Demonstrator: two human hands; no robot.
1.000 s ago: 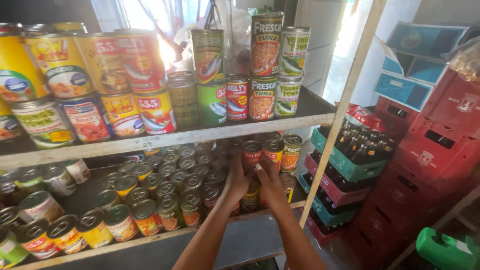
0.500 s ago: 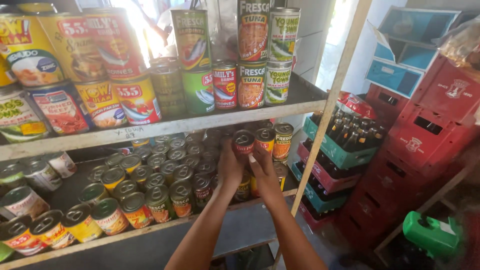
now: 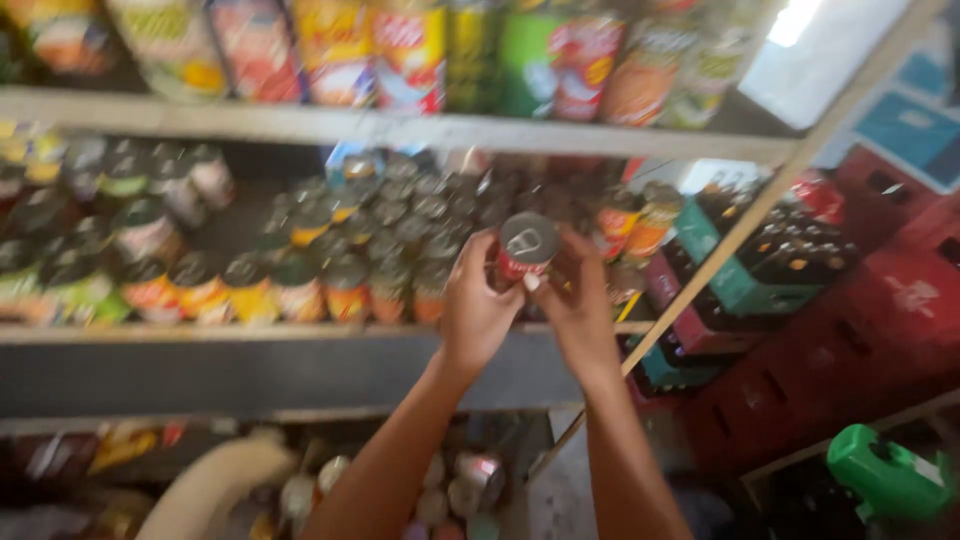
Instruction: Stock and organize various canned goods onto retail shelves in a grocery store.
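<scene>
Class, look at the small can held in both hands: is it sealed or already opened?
Sealed: the can shows an unbroken silver lid with its pull-ring flat, held between the left hand and right hand.

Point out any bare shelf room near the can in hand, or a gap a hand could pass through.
Both hands, left hand and right hand, hold a small can in front of the middle shelf. That shelf is packed with cans up to its front edge. The likeliest bare patch is the dark strip behind the left-side cans, under the upper shelf. Blur hides finer gaps.
</scene>
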